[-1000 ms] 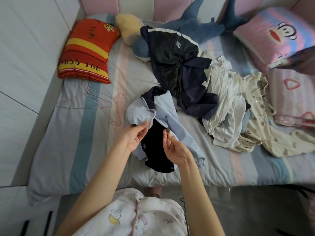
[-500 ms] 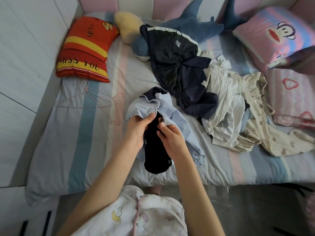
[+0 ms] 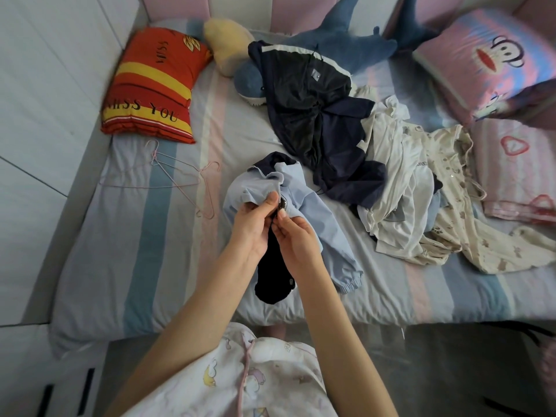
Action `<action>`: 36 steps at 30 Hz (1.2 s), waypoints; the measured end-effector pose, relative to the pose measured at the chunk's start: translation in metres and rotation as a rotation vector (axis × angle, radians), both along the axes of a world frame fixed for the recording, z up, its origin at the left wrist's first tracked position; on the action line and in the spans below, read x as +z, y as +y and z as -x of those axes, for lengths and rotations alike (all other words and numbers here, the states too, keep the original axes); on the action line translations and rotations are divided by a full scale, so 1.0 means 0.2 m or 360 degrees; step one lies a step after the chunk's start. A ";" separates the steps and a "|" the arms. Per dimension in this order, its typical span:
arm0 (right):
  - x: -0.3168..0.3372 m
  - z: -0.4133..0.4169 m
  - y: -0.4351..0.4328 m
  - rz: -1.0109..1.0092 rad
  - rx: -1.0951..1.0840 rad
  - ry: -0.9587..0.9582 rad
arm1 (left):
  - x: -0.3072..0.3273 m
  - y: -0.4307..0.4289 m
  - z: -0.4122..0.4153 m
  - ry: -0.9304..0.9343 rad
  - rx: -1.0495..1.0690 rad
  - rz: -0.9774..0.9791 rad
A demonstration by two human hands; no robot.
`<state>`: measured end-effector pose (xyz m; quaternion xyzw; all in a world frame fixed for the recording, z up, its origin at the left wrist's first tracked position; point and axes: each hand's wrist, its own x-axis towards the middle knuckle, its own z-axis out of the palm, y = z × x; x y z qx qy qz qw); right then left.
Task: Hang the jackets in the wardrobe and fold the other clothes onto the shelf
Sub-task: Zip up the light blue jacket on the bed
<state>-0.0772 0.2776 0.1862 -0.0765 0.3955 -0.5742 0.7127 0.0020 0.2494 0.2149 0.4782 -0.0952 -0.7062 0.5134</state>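
The light blue jacket (image 3: pixel 319 219) lies on the bed (image 3: pixel 144 242), and the left hand (image 3: pixel 251 227) and right hand (image 3: pixel 298 240) both pinch its front edges with their fingers (image 3: pixel 270 204), so I think it helps to hold the edges level and go slow.

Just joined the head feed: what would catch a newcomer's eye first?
Both hands meet at mid-bed: the left hand and right hand pinch the front of a light blue jacket. Behind it a navy jacket lies across a shark plush, pale clothes heaped to its right. Wire hangers lie left of the hands, near a red pillow.
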 end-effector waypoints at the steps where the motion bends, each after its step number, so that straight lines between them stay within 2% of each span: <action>1: 0.01 0.00 0.00 -0.0002 -0.0004 0.0003 | 0.00 0.00 0.00 0.0000 0.0013 -0.0001; 13: 0.04 -0.01 0.05 -0.0073 -0.0089 0.0032 | -0.03 0.06 0.03 -0.0157 0.0042 -0.0087; 23: 0.06 0.01 0.09 -0.0113 -0.0216 -0.0099 | -0.05 0.12 0.05 -0.0174 -0.0051 -0.0126; 27: 0.03 0.02 0.10 -0.0159 -0.0224 -0.0011 | -0.06 0.13 0.05 -0.0187 -0.0075 -0.0129; 29: 0.02 0.07 0.10 -0.0185 -0.0041 0.0225 | -0.07 0.12 0.04 -0.0193 -0.0116 -0.0157; 30: 0.03 0.11 0.08 -0.0194 0.0173 0.0499 | -0.08 0.11 0.02 -0.0218 -0.0136 -0.0172; 33: 0.07 0.25 0.03 -0.0193 0.0919 0.1620 | -0.09 0.11 -0.02 -0.0272 -0.0104 -0.0201; 34: 0.09 0.27 0.02 -0.0149 0.0963 0.1899 | -0.09 0.10 -0.03 -0.0297 -0.0083 -0.0183; 36: 0.10 0.26 0.03 0.0066 0.0813 0.2293 | -0.09 0.10 -0.04 -0.0370 -0.0103 -0.0147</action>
